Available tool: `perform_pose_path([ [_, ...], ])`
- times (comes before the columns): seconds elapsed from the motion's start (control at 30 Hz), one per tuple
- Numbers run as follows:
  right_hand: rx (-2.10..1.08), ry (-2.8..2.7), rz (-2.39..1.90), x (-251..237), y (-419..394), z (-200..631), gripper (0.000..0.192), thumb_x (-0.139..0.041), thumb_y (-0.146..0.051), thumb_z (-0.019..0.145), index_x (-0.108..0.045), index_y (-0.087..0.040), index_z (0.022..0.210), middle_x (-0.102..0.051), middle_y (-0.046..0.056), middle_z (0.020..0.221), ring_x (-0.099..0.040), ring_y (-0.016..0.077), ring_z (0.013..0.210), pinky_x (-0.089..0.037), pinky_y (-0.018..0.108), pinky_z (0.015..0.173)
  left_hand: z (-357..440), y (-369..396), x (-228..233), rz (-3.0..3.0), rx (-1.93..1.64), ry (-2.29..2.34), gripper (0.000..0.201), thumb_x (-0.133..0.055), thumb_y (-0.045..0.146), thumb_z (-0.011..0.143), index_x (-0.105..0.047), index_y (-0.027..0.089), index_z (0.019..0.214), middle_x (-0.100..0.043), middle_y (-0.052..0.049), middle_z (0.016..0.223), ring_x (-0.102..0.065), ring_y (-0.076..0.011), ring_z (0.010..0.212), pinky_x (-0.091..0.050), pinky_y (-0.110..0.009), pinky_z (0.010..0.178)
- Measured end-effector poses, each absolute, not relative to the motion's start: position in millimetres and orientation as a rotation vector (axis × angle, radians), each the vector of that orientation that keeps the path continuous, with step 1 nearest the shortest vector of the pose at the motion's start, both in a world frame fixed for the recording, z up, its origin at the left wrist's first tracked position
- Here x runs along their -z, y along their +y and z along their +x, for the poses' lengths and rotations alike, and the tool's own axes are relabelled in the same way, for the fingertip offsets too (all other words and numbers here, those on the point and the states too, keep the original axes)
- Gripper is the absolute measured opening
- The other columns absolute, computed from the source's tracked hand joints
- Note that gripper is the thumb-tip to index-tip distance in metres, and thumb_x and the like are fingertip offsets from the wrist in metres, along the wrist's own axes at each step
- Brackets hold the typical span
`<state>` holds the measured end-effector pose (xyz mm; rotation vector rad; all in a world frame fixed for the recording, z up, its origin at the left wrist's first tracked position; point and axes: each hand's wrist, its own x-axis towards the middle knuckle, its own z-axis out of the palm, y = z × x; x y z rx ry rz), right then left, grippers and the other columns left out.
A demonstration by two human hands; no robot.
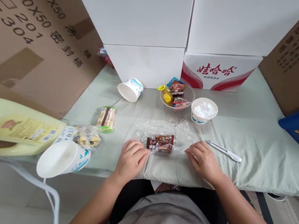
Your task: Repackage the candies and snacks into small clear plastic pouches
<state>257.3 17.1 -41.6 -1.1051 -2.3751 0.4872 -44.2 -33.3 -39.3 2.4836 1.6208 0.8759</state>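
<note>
A clear plastic bag lies flat on the pale green cloth, with two brown cocoa snack packets inside it. My left hand pinches the bag's near left edge. My right hand presses its near right edge. Both hands rest on the cloth just in front of me.
Behind the bag stand a glass bowl of wrapped snacks and a paper bowl holding crumpled plastic. A paper cup lies tipped at the back left. A pen-like tool lies right; packaged snacks, another cup and a yellow jug left. Boxes wall the back.
</note>
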Motion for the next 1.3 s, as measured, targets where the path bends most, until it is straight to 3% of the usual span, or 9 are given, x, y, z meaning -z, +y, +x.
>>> perform_pose_path([
  [0.07, -0.625, -2.487, -0.945, 28, 5, 268, 0.018, -0.048, -0.02, 0.092, -0.066, -0.022, 0.093, -0.066, 0.008, 0.094, -0.057, 0.0223, 0.095, -0.044, 0.039, 0.087, -48, -49, 26, 2.413, -0.574, 1.325, 0.006, -0.064, 0.026, 0.084, -0.068, 0.025, 0.088, -0.068, -0.001, 0.078, -0.063, -0.0193, 0.079, -0.05, -0.034, 0.079],
  [0.17, -0.901, -2.561, -0.842, 13, -3, 277, 0.013, -0.055, -0.03, 0.091, -0.066, -0.023, 0.092, -0.067, 0.005, 0.087, -0.06, 0.0189, 0.085, -0.046, 0.036, 0.084, -51, -57, 11, 2.254, -0.325, 1.154, 0.013, -0.066, 0.03, 0.084, -0.068, 0.027, 0.096, -0.07, 0.001, 0.085, -0.065, -0.0166, 0.077, -0.051, -0.028, 0.07],
  [0.3, -0.915, -2.363, -0.893, 12, 17, 260, 0.024, -0.047, -0.036, 0.097, -0.064, -0.02, 0.098, -0.068, 0.007, 0.089, -0.062, 0.0182, 0.083, -0.047, 0.032, 0.076, -36, -26, 7, 2.237, -0.572, 1.435, 0.018, -0.051, 0.022, 0.092, -0.066, 0.024, 0.102, -0.068, -0.004, 0.104, -0.062, -0.0193, 0.099, -0.05, -0.035, 0.088],
  [0.4, -0.813, -2.158, -1.065, 33, 48, 231, 0.024, -0.043, -0.03, 0.098, -0.064, -0.02, 0.098, -0.068, 0.007, 0.093, -0.063, 0.018, 0.085, -0.047, 0.031, 0.077, -10, 9, 14, 2.266, -0.496, 1.621, 0.04, -0.065, 0.023, 0.083, -0.058, 0.022, 0.123, -0.06, -0.009, 0.125, -0.052, -0.0273, 0.117, -0.044, -0.045, 0.1],
  [0.5, -0.693, -2.092, -1.285, 62, 74, 213, 0.018, -0.047, -0.022, 0.093, -0.065, -0.018, 0.096, -0.069, 0.008, 0.096, -0.063, 0.0198, 0.088, -0.048, 0.032, 0.078, 12, 22, 25, 2.276, -0.271, 1.674, 0.063, -0.077, 0.03, 0.072, -0.054, 0.019, 0.129, -0.06, -0.012, 0.122, -0.052, -0.0321, 0.115, -0.043, -0.05, 0.099],
  [0.63, -0.574, -2.143, -1.305, 86, 84, 212, 0.017, -0.049, -0.022, 0.093, -0.065, -0.019, 0.097, -0.069, 0.007, 0.097, -0.063, 0.0197, 0.09, -0.046, 0.031, 0.081, 13, -1, 38, 2.284, -0.366, 1.728, 0.07, -0.083, 0.029, 0.065, -0.054, 0.02, 0.128, -0.059, -0.009, 0.112, -0.053, -0.0306, 0.11, -0.044, -0.049, 0.099],
  [0.83, -0.605, -2.149, -1.3, 85, 80, 214, 0.016, -0.051, -0.021, 0.092, -0.066, -0.02, 0.094, -0.069, 0.005, 0.094, -0.063, 0.0184, 0.087, -0.045, 0.029, 0.077, -9, -22, 36, 1.921, -0.49, 1.629, 0.047, -0.079, 0.02, 0.064, -0.062, 0.024, 0.108, -0.058, -0.003, 0.107, -0.061, -0.021, 0.094, -0.052, -0.036, 0.086],
  [1.1, -0.665, -2.157, -1.258, 83, 80, 214, 0.016, -0.052, -0.019, 0.091, -0.068, -0.02, 0.093, -0.069, 0.005, 0.093, -0.063, 0.0174, 0.086, -0.044, 0.027, 0.075, 7, 85, -51, 1.657, -0.89, 1.825, 0.039, -0.07, 0.045, 0.071, -0.063, 0.019, 0.1, -0.07, -0.002, 0.088, -0.064, -0.0197, 0.077, -0.049, -0.03, 0.07],
  [1.3, -0.696, -2.153, -1.229, 82, 81, 216, 0.017, -0.053, -0.016, 0.089, -0.069, -0.02, 0.094, -0.07, 0.005, 0.092, -0.063, 0.0172, 0.085, -0.044, 0.027, 0.075, 71, 191, -88, 2.006, -0.54, 2.15, 0.037, -0.067, 0.047, 0.078, -0.059, 0.019, 0.101, -0.069, -0.011, 0.105, -0.065, -0.0266, 0.099, -0.048, -0.033, 0.081],
])
